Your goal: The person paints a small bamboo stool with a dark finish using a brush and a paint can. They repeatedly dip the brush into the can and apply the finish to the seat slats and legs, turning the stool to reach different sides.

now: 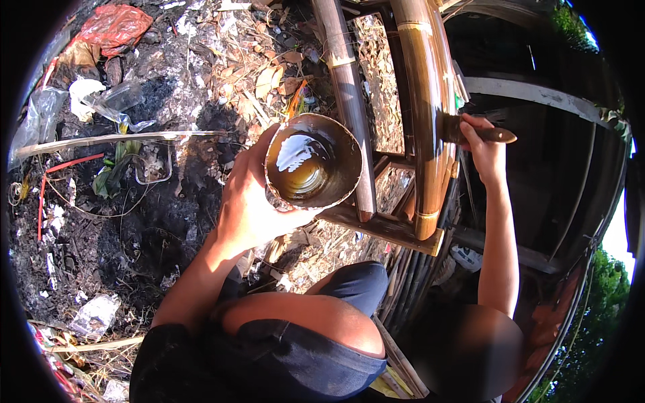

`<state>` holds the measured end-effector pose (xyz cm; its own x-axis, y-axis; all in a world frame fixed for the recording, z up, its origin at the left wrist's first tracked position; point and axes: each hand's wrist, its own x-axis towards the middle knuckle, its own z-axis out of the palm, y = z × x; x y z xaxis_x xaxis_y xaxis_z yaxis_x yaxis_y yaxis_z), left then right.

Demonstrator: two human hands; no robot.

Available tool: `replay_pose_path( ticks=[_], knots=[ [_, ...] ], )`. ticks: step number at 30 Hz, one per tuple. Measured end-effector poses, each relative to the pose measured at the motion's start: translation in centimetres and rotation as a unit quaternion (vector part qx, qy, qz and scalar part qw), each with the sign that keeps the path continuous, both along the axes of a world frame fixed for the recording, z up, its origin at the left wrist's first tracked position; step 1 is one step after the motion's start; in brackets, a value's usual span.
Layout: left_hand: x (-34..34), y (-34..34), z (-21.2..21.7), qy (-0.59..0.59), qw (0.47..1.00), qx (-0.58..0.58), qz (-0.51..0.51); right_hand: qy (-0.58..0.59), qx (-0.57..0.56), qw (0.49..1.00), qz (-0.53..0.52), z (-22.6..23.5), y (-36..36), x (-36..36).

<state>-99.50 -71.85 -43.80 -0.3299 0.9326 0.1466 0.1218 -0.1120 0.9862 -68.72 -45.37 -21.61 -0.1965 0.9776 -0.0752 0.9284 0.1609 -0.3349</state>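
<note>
The left hand [252, 191] is curved partly open around a coconut-shell bowl [348, 161], its rough brown rim tilted up to show glossy amber-brown liquid [295, 181] with a bright white reflection inside. The right hand [485, 148] is closed around a flat paintbrush [497, 135] with a wooden handle, its dark head against the thick bamboo pole [425, 114] of a bamboo frame, right of the bowl. That pole is wet-looking, golden to dark brown, with pale node rings; a slimmer, duller bamboo pole [347, 91] stands between it and the bowl.
</note>
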Motion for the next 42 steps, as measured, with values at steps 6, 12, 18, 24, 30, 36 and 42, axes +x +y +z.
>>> replay_pose_path(
  ticks=[6,12,18,24,30,36,42],
  knots=[
    [1.1,1.2,-0.7,-0.034,0.999,0.023,0.011,0.163,0.007,0.981,-0.102,1.2,-7.1,0.8],
    [1.2,1.7,-0.4,-0.023,0.999,0.029,0.012,-0.054,-0.001,0.999,-0.001,-4.3,-11.2,-0.8],
    [0.6,0.8,-0.4,-0.012,0.999,-0.037,0.024,-0.109,0.080,0.991,0.007,-6.8,-17.9,3.5],
    [0.4,1.2,-0.7,-0.029,0.999,-0.015,0.029,-0.144,0.011,0.989,0.028,-16.1,-21.6,7.2],
    [2.1,1.4,-1.7,-0.061,0.998,-0.035,0.000,0.145,0.257,0.953,0.073,-21.2,-16.1,2.3],
    [3.0,1.1,-3.5,0.087,0.995,-0.046,0.001,-0.089,0.086,0.988,-0.092,-19.2,-23.1,8.7],
    [4.3,0.3,-4.4,0.131,0.985,-0.088,-0.072,0.272,0.024,0.946,-0.176,-10.4,-22.3,-0.2]
  ],
)
